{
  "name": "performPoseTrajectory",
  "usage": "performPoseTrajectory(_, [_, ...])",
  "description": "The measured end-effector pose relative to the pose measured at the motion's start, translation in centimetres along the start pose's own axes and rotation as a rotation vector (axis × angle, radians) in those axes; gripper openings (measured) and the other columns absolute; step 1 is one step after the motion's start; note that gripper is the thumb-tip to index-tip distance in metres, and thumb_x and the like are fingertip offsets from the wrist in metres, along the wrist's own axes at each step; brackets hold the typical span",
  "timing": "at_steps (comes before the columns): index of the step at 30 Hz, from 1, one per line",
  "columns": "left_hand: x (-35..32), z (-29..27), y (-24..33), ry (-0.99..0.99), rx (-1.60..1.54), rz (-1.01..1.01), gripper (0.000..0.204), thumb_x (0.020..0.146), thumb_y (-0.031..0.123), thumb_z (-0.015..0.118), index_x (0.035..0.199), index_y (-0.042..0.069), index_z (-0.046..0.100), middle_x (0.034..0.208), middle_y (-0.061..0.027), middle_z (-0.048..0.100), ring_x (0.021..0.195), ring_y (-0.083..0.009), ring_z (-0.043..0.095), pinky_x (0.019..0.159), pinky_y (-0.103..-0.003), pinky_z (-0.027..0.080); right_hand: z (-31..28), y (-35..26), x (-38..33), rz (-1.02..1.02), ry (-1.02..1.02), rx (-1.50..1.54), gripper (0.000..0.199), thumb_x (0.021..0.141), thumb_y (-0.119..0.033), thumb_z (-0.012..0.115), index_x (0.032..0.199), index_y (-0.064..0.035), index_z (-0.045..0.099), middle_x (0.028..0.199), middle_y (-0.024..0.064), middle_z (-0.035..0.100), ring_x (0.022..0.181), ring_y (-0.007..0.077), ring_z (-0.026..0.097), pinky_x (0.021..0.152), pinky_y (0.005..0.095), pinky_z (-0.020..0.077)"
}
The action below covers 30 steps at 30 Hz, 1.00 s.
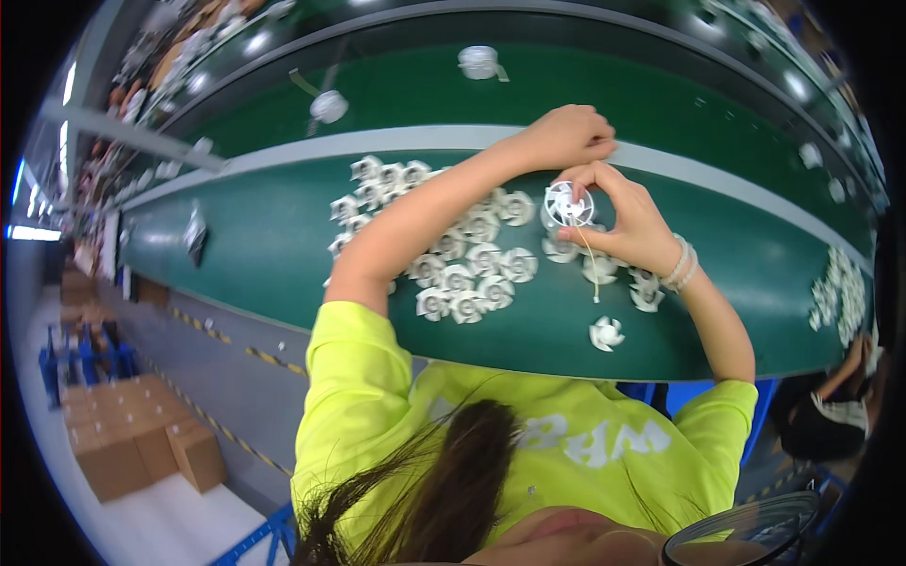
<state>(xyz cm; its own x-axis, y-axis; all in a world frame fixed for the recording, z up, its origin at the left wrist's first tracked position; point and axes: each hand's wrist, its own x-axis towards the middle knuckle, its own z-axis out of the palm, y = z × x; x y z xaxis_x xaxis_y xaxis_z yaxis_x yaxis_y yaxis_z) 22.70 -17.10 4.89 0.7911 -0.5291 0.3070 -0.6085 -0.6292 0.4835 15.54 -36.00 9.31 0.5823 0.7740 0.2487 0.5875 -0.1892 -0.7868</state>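
The right hand pinches a white ring, thumb at its near edge and fingers at its far edge, above the right-hand part of the green bench. The ring is round, so it has no clear long axis; its spoked face is turned up toward the person's head, with the hub showing in the middle. A thin pale wire leaves its near side and hangs toward the person, slightly to the right, ending in a small white plug.

The left hand is just beyond the ring, over the pale rail, its fingers curled in narrow. Whether it holds anything cannot be told, as its palm is out of sight.

White fan wheels lie bunched left of the ring, and the left forearm covers part of the bunch. More lie below the right hand, partly hidden by it and the ring. One loose wheel lies nearer the person, its blades fanning outward. The fingertips cover parts of the ring's rim, and its fine details are hard to make out.
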Motion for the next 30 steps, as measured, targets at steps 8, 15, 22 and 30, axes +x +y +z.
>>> performPoseTrajectory(8, [-8.3, -8.5, 0.3, 0.297, -0.004, -0.285, 0.034, 0.093, 0.029, 0.069, 0.072, 0.003, 0.065, 0.068, -0.0043, 0.058, 0.063, -0.0219, 0.050, 0.060, -0.032, 0.043, 3.4, 0.7, 3.0, -0.037, -0.166, -0.003, 0.041, 0.072, -0.007, 0.083, 0.096, -0.0073, 0.050, 0.128, 0.0096, 0.069, 0.105, 0.0263, 0.065, 0.095, 0.0340, 0.0491])
performPoseTrajectory(15, [-26.0, -16.8, 0.3, 0.747, 0.139, -0.710, 0.030, 0.096, 0.026, 0.065, 0.076, 0.003, 0.065, 0.065, -0.0037, 0.054, 0.059, -0.0203, 0.046, 0.058, -0.034, 0.041, 2.2, 2.9, 3.4, 0.135, -0.023, -0.077, 0.047, 0.076, -0.005, 0.077, 0.120, -0.0051, 0.060, 0.126, 0.0101, 0.067, 0.106, 0.0257, 0.064, 0.097, 0.0337, 0.0489])
performPoseTrajectory(22, [-39.6, -16.5, -3.5, 0.733, 0.361, -1.080, 0.020, 0.097, 0.022, 0.064, 0.091, 0.003, 0.066, 0.075, -0.0052, 0.061, 0.064, -0.0186, 0.051, 0.063, -0.032, 0.045, 2.9, 2.5, 4.9, -0.058, -0.216, -0.173, 0.056, 0.080, -0.014, 0.080, 0.132, -0.0085, 0.059, 0.128, 0.0088, 0.064, 0.109, 0.0265, 0.060, 0.099, 0.0356, 0.0467])
performPoseTrajectory(30, [-41.8, -16.7, -8.4, 0.820, 0.810, -0.833, 0.031, 0.089, 0.019, 0.071, 0.116, 0.007, 0.063, 0.117, -0.0127, 0.061, 0.109, -0.0291, 0.056, 0.095, -0.037, 0.045, 2.8, 2.6, 4.4, -0.049, -0.232, -0.257, 0.057, 0.081, -0.013, 0.078, 0.134, -0.0088, 0.057, 0.127, 0.0090, 0.063, 0.109, 0.0276, 0.060, 0.098, 0.0362, 0.0468])
